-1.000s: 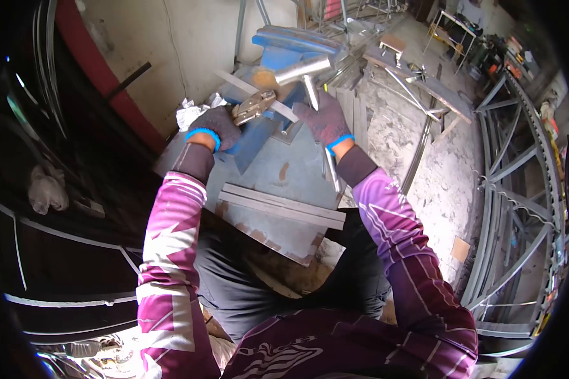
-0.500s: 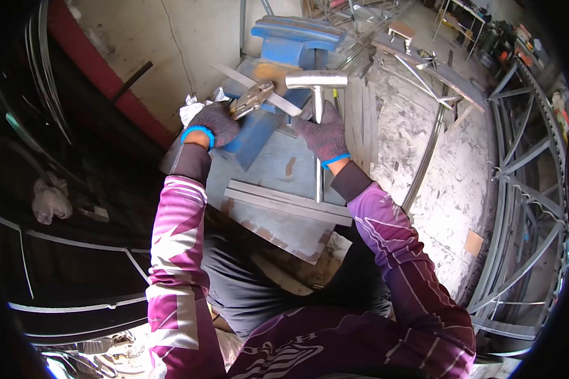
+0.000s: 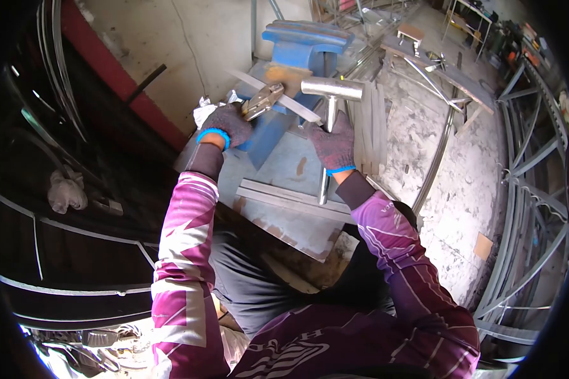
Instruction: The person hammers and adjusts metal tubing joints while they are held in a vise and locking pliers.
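Note:
My left hand [image 3: 229, 125], in a dark knit glove with a blue cuff, is closed round the handles of metal locking pliers [image 3: 265, 101]. Their jaws grip a flat metal bar [image 3: 302, 110] that slants across the blue vise [image 3: 305, 54]. A hammer [image 3: 332, 88] with a shiny cylindrical head and metal handle is in my right hand [image 3: 334, 145], gloved likewise and wrapped round the shaft. The hammer head is raised beside the bar, overlapping the vise's right side in this view. The bar's near end points toward my right glove.
Flat metal strips [image 3: 291, 197] lie across the metal bench top [image 3: 284, 224] before me. More strips [image 3: 372, 129] stand at its right. A long trestle [image 3: 449, 76] is farther right, and metal trusses [image 3: 531, 158] line the right edge. Crumpled white wrapping [image 3: 203, 112] sits behind my left hand.
The view has shifted, so most things appear farther right. The hammer head has moved slightly right and down relative to the vise, and tilts more. Both hands keep their holds.

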{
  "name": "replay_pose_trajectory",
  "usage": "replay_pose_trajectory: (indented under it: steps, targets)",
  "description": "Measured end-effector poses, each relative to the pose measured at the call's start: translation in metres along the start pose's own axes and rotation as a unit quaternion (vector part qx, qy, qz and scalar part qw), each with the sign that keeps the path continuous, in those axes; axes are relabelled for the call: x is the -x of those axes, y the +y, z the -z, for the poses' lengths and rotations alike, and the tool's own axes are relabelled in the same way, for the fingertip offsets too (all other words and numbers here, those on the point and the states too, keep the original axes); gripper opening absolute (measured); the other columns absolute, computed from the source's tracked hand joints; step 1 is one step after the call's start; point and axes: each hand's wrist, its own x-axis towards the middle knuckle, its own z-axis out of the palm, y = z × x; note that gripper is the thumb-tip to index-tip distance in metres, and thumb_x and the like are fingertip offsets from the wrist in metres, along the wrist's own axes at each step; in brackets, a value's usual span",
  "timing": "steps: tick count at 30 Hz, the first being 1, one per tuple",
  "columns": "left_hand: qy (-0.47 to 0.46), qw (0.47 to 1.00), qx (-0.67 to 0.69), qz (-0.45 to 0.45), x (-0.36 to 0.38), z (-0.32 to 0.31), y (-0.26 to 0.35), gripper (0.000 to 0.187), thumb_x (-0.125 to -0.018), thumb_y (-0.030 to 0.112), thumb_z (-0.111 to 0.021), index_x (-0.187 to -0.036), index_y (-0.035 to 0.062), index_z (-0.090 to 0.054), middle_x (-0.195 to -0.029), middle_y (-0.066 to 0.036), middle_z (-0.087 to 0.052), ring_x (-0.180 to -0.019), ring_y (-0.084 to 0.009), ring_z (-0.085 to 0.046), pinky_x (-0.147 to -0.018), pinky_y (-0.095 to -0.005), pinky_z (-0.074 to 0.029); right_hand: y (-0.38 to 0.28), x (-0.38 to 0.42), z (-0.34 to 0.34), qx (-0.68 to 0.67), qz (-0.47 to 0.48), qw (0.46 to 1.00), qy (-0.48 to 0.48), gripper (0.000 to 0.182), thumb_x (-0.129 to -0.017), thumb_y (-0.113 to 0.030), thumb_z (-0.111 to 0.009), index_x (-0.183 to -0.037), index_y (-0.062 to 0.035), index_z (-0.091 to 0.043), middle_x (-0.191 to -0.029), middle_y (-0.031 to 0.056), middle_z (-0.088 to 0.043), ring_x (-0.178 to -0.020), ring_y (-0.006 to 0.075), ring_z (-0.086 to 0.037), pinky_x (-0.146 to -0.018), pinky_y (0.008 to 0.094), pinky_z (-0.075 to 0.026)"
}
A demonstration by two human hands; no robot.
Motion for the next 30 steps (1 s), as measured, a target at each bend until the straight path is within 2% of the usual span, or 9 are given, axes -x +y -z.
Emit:
replay_pose_trajectory:
  steps: [2, 5, 6, 8, 10, 13, 14, 21, 30]
  targets:
    - [-0.016, 1.0, 0.013, -0.006, -0.001, 0.001, -0.002, 0.05, -0.082, 0.035, -0.059, -0.115, -0.0024, -0.066, -0.108, -0.026, -0.07, -0.104, -0.04, -0.067, -0.092, -0.0451, -0.052, -0.001, 0.014, 0.01, -0.002, -0.005, 1.0, 0.012, 0.03, -0.074, -0.017, -0.075, -0.091, -0.0025, -0.056, -0.075, 0.0147, -0.06, -0.069, 0.0288, -0.062, -0.067, 0.039, -0.051]
    - [-0.025, 1.0, 0.0, -0.007, -0.004, 0.002, -0.003, 0.05, -0.082, 0.034, -0.06, -0.116, -0.0025, -0.065, -0.11, -0.029, -0.068, -0.104, -0.0427, -0.066, -0.092, -0.0462, -0.051, 0.01, 0.033, 0.027, -0.011, -0.031, 0.999, 0.002, 0.031, -0.078, -0.016, -0.077, -0.097, -0.0024, -0.056, -0.07, 0.0035, -0.057, -0.064, 0.0119, -0.057, -0.06, 0.0309, -0.049]
    - [-0.025, 1.0, -0.003, -0.01, -0.004, 0.002, -0.004, 0.05, -0.082, 0.034, -0.06, -0.116, -0.0025, -0.065, -0.11, -0.029, -0.068, -0.104, -0.0427, -0.066, -0.092, -0.0462, -0.051, 0.005, 0.037, 0.036, -0.013, -0.032, 0.999, 0.006, 0.031, -0.078, -0.016, -0.077, -0.097, -0.0024, -0.056, -0.07, 0.0035, -0.057, -0.064, 0.0119, -0.057, -0.06, 0.0309, -0.049]
    - [-0.009, 0.999, 0.027, -0.027, -0.005, -0.001, -0.009, 0.049, -0.082, 0.033, -0.061, -0.117, -0.0014, -0.063, -0.11, -0.029, -0.067, -0.105, -0.0442, -0.065, -0.093, -0.0472, -0.051, -0.003, 0.039, 0.053, -0.016, 0.054, 0.998, 0.017, 0.033, -0.078, -0.017, -0.079, -0.098, -0.0024, -0.057, -0.072, 0.0005, -0.055, -0.061, 0.0106, -0.054, -0.058, 0.0294, -0.048]
    - [-0.013, 0.999, 0.035, -0.029, -0.003, 0.003, -0.013, 0.049, -0.08, 0.029, -0.061, -0.119, -0.0013, -0.061, -0.11, -0.029, -0.067, -0.106, -0.0457, -0.063, -0.093, -0.0479, -0.051, 0.011, 0.037, 0.061, -0.037, 0.026, 0.999, 0.008, 0.029, -0.085, -0.02, -0.075, -0.102, -0.0042, -0.057, -0.074, -0.0016, -0.054, -0.058, 0.0077, -0.051, -0.055, 0.026, -0.045]
    - [-0.026, 0.997, 0.069, -0.019, 0.001, 0.008, -0.02, 0.049, -0.075, 0.02, -0.064, -0.118, -0.0028, -0.06, -0.108, -0.028, -0.067, -0.103, -0.0444, -0.065, -0.088, -0.0455, -0.052, -0.013, 0.03, 0.082, -0.242, -0.109, 0.964, -0.014, 0.018, -0.099, -0.021, -0.061, -0.105, -0.0055, -0.054, -0.077, 0.0, -0.055, -0.063, 0.0074, -0.05, -0.055, 0.0252, -0.044]
    - [-0.03, 0.997, 0.065, -0.018, 0.001, 0.007, -0.021, 0.049, -0.075, 0.02, -0.064, -0.118, -0.0028, -0.06, -0.108, -0.028, -0.067, -0.103, -0.0444, -0.065, -0.088, -0.0455, -0.052, -0.014, 0.027, 0.087, -0.262, -0.111, 0.959, -0.003, 0.016, -0.101, -0.022, -0.059, -0.106, -0.0076, -0.054, -0.075, -0.0032, -0.054, -0.058, 0.0026, -0.047, -0.05, 0.0201, -0.039]
    - [-0.024, 0.996, 0.069, -0.042, -0.009, -0.006, -0.029, 0.041, -0.079, 0.018, -0.062, -0.114, -0.0044, -0.061, -0.099, -0.028, -0.068, -0.095, -0.0418, -0.067, -0.083, -0.0437, -0.051, -0.002, 0.016, 0.105, -0.294, -0.116, 0.946, 0.076, 0.016, -0.1, -0.023, -0.06, -0.104, -0.0079, -0.055, -0.067, -0.0015, -0.053, -0.054, 0.005, -0.047, -0.048, 0.0217, -0.038]
    - [-0.049, 0.996, 0.061, -0.048, -0.017, -0.007, -0.035, 0.04, -0.084, 0.023, -0.061, -0.114, -0.0025, -0.056, -0.081, -0.019, -0.066, -0.061, -0.0257, -0.064, -0.057, -0.0403, -0.05, 0.003, 0.017, 0.104, -0.299, -0.132, 0.943, 0.07, 0.016, -0.1, -0.022, -0.063, -0.104, -0.0092, -0.055, -0.068, -0.0036, -0.051, -0.054, 0.0041, -0.047, -0.047, 0.0222, -0.038]
